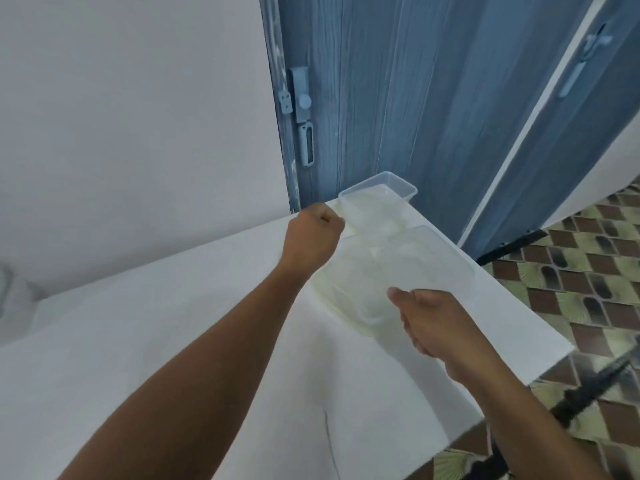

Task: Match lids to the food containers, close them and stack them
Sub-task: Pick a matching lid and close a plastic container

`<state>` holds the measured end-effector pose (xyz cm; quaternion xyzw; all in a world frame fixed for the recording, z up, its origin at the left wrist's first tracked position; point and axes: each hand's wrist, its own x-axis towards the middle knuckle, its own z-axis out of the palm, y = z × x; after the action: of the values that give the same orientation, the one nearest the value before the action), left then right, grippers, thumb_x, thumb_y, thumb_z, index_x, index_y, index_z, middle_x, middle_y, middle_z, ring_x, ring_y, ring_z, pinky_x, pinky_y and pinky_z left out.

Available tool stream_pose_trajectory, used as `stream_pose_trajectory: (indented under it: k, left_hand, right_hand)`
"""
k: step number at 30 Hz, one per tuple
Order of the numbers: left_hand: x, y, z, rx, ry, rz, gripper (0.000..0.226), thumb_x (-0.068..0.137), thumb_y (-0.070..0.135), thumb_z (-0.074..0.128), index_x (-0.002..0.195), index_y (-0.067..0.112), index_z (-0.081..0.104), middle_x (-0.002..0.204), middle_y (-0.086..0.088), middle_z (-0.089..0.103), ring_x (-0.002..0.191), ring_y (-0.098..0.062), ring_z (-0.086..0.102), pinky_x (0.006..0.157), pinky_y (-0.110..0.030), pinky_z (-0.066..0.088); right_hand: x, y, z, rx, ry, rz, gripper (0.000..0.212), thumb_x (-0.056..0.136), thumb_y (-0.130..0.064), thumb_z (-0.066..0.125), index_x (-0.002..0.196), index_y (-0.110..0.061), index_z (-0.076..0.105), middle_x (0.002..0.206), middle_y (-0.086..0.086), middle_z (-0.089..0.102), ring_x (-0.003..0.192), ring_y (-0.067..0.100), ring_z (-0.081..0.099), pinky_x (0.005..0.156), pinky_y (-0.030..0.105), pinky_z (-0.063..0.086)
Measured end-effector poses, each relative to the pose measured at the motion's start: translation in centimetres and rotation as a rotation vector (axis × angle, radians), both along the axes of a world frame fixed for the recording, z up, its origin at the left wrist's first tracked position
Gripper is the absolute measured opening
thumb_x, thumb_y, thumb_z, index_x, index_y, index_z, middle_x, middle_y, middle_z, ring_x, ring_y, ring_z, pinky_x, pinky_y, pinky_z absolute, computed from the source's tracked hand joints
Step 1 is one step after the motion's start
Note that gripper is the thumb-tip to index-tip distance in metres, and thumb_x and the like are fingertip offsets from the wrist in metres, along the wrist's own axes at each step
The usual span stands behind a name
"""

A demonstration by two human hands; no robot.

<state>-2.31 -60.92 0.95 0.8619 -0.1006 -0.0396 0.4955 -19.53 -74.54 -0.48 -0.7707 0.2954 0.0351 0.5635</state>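
Note:
Several clear plastic pieces lie at the far right end of the white table (207,341). A clear rectangular container (381,190) sits at the far corner. My left hand (313,235) is curled into a fist at its near-left corner and seems to pinch its rim. A flat clear lid (436,252) lies to the right, near the table's edge. A second clear container (349,299) lies closer to me. My right hand (434,322) grips its near-right corner, thumb on the rim and fingers curled below. The clear plastic overlaps, so the exact outlines are hard to tell.
A blue wooden door (398,98) with a latch stands right behind the table's far corner. A pale wall (138,116) runs along the left. The table's right edge drops to a patterned tile floor (588,271), where a dark table leg (588,386) shows.

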Motion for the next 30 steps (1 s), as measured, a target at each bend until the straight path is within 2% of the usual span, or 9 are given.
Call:
stream_pose_trajectory:
  k: [2, 4, 6, 8, 11, 15, 21, 27, 30]
  left_hand:
    - [0.6, -1.1, -0.6, 0.171, -0.003, -0.069, 0.026, 0.094, 0.029, 0.045, 0.092, 0.016, 0.068, 0.102, 0.002, 0.071, 0.093, -0.021, 0.061, 0.085, -0.033, 0.053]
    - [1.0, -1.8, -1.4, 0.340, 0.003, -0.142, 0.034, 0.091, 0.035, 0.033, 0.081, 0.018, 0.061, 0.109, -0.003, 0.070, 0.094, -0.026, 0.058, 0.092, -0.038, 0.051]
    - [0.9, -2.0, -1.8, 0.362, 0.065, -0.163, 0.035, 0.098, 0.037, 0.038, 0.087, 0.021, 0.068, 0.110, -0.004, 0.070, 0.101, -0.030, 0.061, 0.096, -0.042, 0.051]
    - [0.5, -1.7, -2.3, 0.336, 0.067, -0.167, 0.031, 0.101, 0.030, 0.044, 0.090, 0.019, 0.071, 0.106, -0.004, 0.072, 0.103, -0.029, 0.064, 0.093, -0.038, 0.053]
    - [0.2, -0.5, -2.1, 0.254, 0.078, -0.128, 0.035, 0.101, 0.029, 0.051, 0.094, 0.003, 0.072, 0.096, -0.010, 0.074, 0.095, -0.029, 0.066, 0.086, -0.038, 0.054]
    - [-0.3, 3.3, -0.5, 0.110, 0.137, -0.068, 0.026, 0.095, 0.028, 0.062, 0.085, 0.009, 0.075, 0.082, -0.003, 0.073, 0.075, -0.020, 0.064, 0.074, -0.031, 0.054]
    - [-3.0, 11.9, 1.3, 0.013, 0.201, 0.085, 0.020, 0.089, 0.020, 0.055, 0.082, 0.004, 0.064, 0.073, -0.005, 0.067, 0.058, -0.019, 0.055, 0.054, -0.026, 0.048]
    - [-7.5, 21.4, 0.7, -0.134, 0.177, 0.310, 0.017, 0.087, 0.017, 0.051, 0.071, 0.013, 0.044, 0.063, -0.002, 0.044, 0.053, -0.018, 0.037, 0.051, -0.030, 0.030]
    - [-9.7, 25.7, 0.1, -0.164, 0.130, 0.402, 0.031, 0.094, 0.039, 0.053, 0.073, 0.019, 0.043, 0.072, -0.006, 0.042, 0.064, -0.020, 0.035, 0.059, -0.037, 0.028]
  right_hand:
    - [-1.0, -0.1, -1.4, 0.042, 0.042, -0.044, 0.051, 0.096, -0.054, 0.054, 0.068, -0.013, 0.046, 0.052, 0.005, 0.049, 0.041, 0.014, 0.039, 0.044, 0.023, 0.034]
    - [-1.5, -0.2, -2.3, 0.035, 0.065, -0.046, 0.056, 0.098, -0.057, 0.047, 0.069, -0.009, 0.050, 0.051, 0.011, 0.056, 0.039, 0.016, 0.043, 0.045, 0.026, 0.036]
    - [-1.7, -0.1, -2.8, 0.039, 0.040, -0.062, 0.059, 0.100, -0.054, 0.046, 0.071, -0.004, 0.054, 0.054, 0.014, 0.061, 0.041, 0.018, 0.049, 0.046, 0.028, 0.041]
    - [-1.7, 0.0, -3.1, 0.078, -0.012, -0.101, 0.054, 0.101, -0.047, 0.049, 0.076, 0.001, 0.057, 0.061, 0.015, 0.065, 0.044, 0.021, 0.057, 0.046, 0.028, 0.045]
    - [-1.4, 0.4, -3.2, 0.151, -0.078, -0.154, 0.046, 0.102, -0.038, 0.053, 0.081, 0.003, 0.057, 0.064, 0.014, 0.068, 0.051, 0.028, 0.063, 0.052, 0.034, 0.050]
    - [-0.8, 1.8, -2.9, 0.198, -0.152, -0.176, 0.051, 0.103, -0.038, 0.052, 0.085, 0.010, 0.054, 0.064, 0.016, 0.066, 0.046, 0.026, 0.060, 0.046, 0.032, 0.047]
    - [1.1, 6.6, -1.7, 0.229, -0.250, -0.137, 0.047, 0.105, -0.041, 0.045, 0.076, -0.004, 0.048, 0.059, 0.027, 0.056, 0.045, 0.027, 0.063, 0.047, 0.032, 0.045]
    - [3.4, 13.6, -1.3, 0.168, -0.303, 0.012, 0.051, 0.106, -0.042, 0.041, 0.083, 0.002, 0.050, 0.062, 0.022, 0.054, 0.043, 0.018, 0.050, 0.041, 0.026, 0.037]
    - [4.1, 17.6, -0.9, 0.197, -0.310, 0.075, 0.043, 0.105, -0.043, 0.044, 0.076, -0.011, 0.044, 0.068, 0.008, 0.045, 0.050, 0.014, 0.042, 0.042, 0.021, 0.038]
